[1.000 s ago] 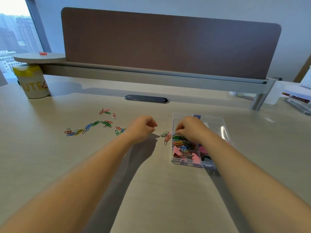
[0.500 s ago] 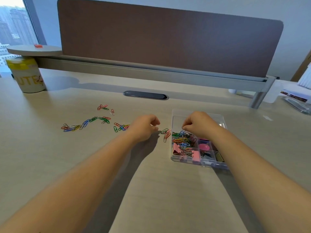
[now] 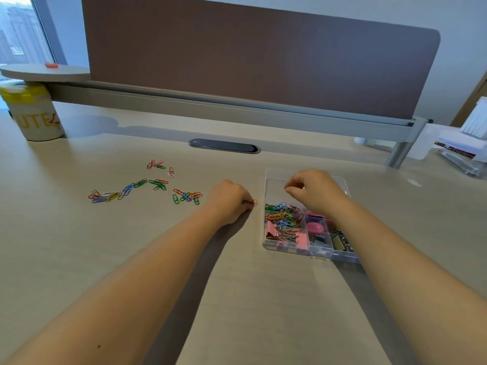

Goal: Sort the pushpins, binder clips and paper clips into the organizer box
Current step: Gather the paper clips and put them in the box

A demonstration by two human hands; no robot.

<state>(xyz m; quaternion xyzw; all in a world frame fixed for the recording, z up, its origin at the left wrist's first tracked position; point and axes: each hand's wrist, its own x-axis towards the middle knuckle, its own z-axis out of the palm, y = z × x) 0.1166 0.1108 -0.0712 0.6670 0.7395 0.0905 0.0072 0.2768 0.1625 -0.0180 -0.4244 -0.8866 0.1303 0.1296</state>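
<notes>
A clear organizer box sits on the desk right of centre. Its left compartments hold colourful paper clips and pink binder clips; pink pushpins and dark binder clips fill the ones to the right. My left hand rests on the desk just left of the box, fingertips pinched on a red paper clip. My right hand hovers over the box's far end with fingers curled together; I see nothing in it. Loose paper clips lie scattered to the left.
A white and yellow cup stands at the far left under a round shelf. A brown divider panel runs along the back, with a dark cable slot before it. Papers and a clear tray are at the far right.
My left hand slid right onto the clips beside the box and closed on them. My right hand moved off the paper clip compartment toward the box's far end.
</notes>
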